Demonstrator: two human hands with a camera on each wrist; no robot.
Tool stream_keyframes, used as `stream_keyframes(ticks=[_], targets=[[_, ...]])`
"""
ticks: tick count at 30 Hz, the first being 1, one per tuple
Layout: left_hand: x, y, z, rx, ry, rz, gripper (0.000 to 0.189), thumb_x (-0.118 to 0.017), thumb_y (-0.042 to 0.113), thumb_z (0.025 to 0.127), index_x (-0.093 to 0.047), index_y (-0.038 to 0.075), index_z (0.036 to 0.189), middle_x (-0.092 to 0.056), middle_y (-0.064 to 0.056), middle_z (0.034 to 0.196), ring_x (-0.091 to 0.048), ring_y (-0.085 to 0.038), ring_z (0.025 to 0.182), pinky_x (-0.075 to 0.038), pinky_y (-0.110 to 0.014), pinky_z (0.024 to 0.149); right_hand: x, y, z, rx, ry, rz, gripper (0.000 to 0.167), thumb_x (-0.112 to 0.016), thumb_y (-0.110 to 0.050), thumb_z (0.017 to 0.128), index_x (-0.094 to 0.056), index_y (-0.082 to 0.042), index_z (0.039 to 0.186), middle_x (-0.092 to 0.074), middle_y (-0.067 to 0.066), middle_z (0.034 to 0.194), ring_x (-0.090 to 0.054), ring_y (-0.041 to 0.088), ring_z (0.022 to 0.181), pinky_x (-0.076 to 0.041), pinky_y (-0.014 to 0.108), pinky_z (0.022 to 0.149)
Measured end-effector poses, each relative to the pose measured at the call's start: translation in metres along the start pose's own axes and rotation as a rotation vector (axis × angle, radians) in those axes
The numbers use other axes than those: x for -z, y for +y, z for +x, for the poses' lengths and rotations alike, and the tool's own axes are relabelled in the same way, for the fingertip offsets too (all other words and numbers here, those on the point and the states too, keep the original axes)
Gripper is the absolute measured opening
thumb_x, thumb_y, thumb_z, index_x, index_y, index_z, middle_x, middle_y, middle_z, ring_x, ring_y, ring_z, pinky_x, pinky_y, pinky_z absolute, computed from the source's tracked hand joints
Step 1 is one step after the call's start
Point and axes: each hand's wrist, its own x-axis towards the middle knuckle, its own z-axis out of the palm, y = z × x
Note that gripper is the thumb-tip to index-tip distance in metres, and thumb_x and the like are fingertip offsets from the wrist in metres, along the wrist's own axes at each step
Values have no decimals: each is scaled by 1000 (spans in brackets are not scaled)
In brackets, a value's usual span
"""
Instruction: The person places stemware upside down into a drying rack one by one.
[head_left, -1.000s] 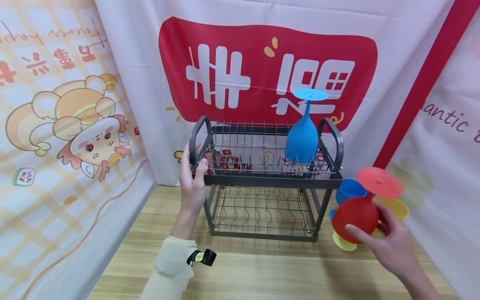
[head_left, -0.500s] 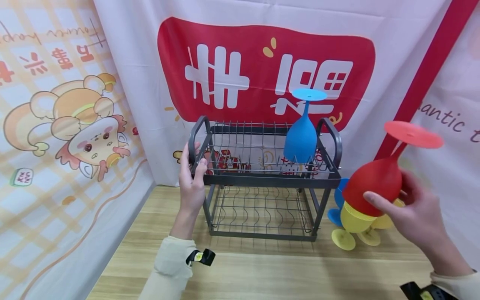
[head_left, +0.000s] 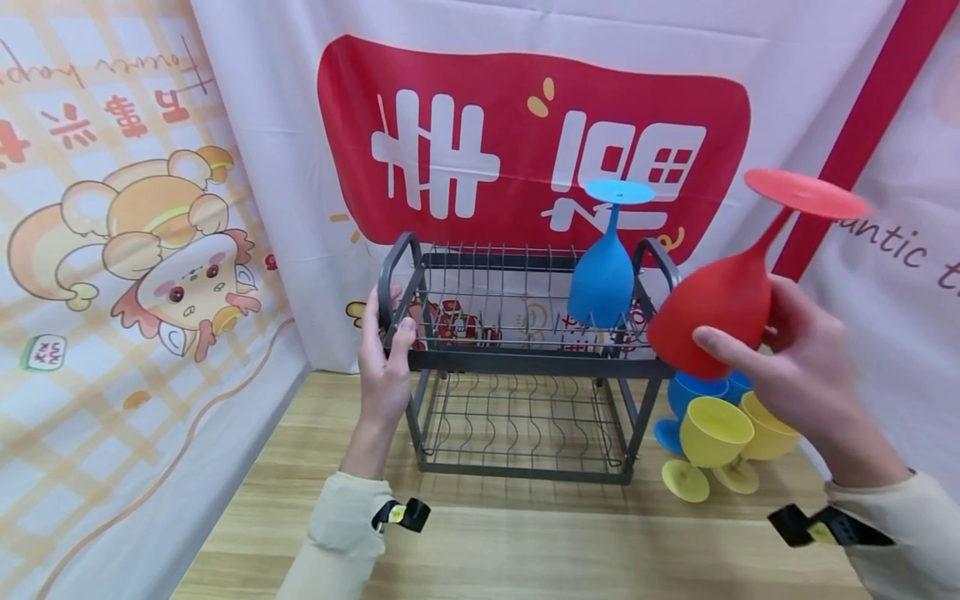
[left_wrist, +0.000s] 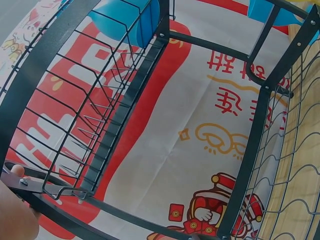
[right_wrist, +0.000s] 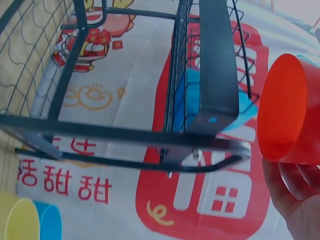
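Right hand: I see it curled round the red cup, tilted upside down.
Left hand: to its left, clasping the rack.
Blue cup: left of the grip, inverted in the rack.
Yellow cups: below the grip.

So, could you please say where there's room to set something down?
On the rack, the lower tier and the upper tier between left hand and blue goblet look bare; likewise the tabletop in front. Yellow goblets and blue goblets crowd the rack's right side.
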Motion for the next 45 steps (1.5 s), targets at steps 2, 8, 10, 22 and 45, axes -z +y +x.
stream_keyframes(ticks=[2,8,10,22,45], targets=[[0,0,0,3,-1,0,59,-51,20,110,-33,30,165,-51,11,160,-51,-23,147,-49,-51,118,-6,-5,5,-6,-33,14,70,-85,-19,91,-53,-22,153,-61,-22,127,-63,-2,106,-54,4,77],[-1,1,-1,13,-7,-1,59,-51,21,109,-33,31,165,-51,12,159,-53,-16,144,-49,-50,117,-27,-15,17,-11,-99,79,73,-84,-26,92,-49,-25,156,-62,-2,140,-63,5,114,-58,9,78],[-1,1,-1,11,-2,3,58,-51,20,109,-34,31,164,-51,12,158,-53,-19,144,-48,-51,116,-36,-20,21,-5,-118,97,74,-84,-28,92,-48,-24,157,-62,3,144,-63,9,117,-58,10,80],[-1,1,-1,3,11,25,58,-52,20,109,-36,29,164,-52,10,157,-48,-32,148,-48,-56,115,-79,-53,46,1,-223,154,75,-84,-40,90,-49,-23,154,-62,4,145,-64,23,122,-63,28,89],[-3,1,-1,4,26,23,59,-52,20,109,-34,30,165,-52,10,157,-49,-29,149,-47,-57,117,-146,-80,77,-146,-246,79,83,-86,-41,88,-43,-14,153,-61,8,147,-63,29,125,-64,51,96]])
